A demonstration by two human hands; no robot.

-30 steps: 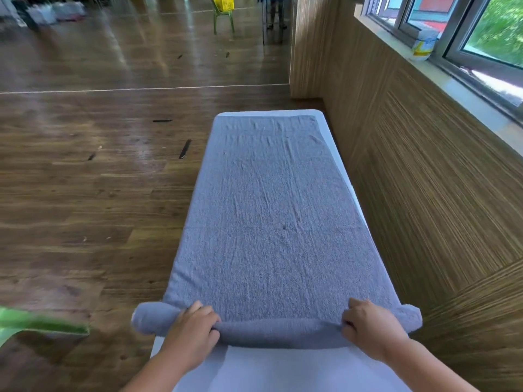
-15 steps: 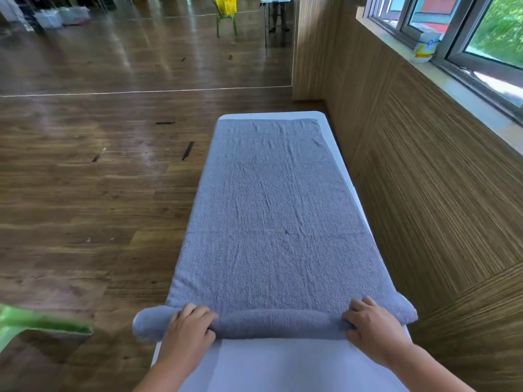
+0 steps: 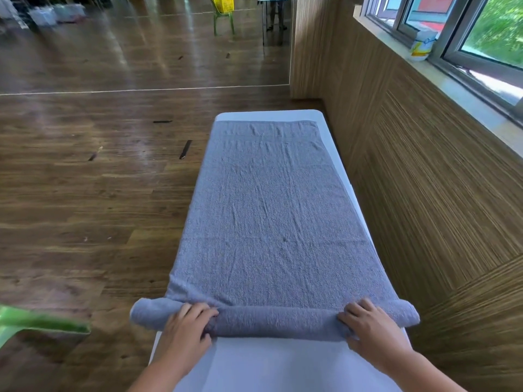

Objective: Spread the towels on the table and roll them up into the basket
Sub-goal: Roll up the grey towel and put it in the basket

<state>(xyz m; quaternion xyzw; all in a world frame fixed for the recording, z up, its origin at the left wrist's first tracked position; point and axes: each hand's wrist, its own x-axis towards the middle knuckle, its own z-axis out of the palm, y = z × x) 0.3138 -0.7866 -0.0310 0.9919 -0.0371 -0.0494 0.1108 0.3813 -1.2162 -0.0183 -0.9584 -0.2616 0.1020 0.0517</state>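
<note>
A grey-blue towel [image 3: 271,210] lies spread lengthwise along the narrow white table [image 3: 283,366]. Its near end is wound into a thick roll [image 3: 277,321] that overhangs both table sides. My left hand [image 3: 188,328] lies on top of the roll's left part, fingers curled over it. On the roll's right part rests my right hand [image 3: 368,326], fingers bent over the top. The far end of the towel lies flat near the table's far edge.
A wood-panelled wall [image 3: 424,179] runs close along the table's right side, with a window sill and a tub [image 3: 421,43] above. Wooden floor lies to the left. A green object [image 3: 42,326] juts in at lower left. A yellow basket [image 3: 223,2] sits on a green chair far back.
Both hands have pushed the roll a little farther from me, so it is slightly thicker and more bare white table shows in front of it.
</note>
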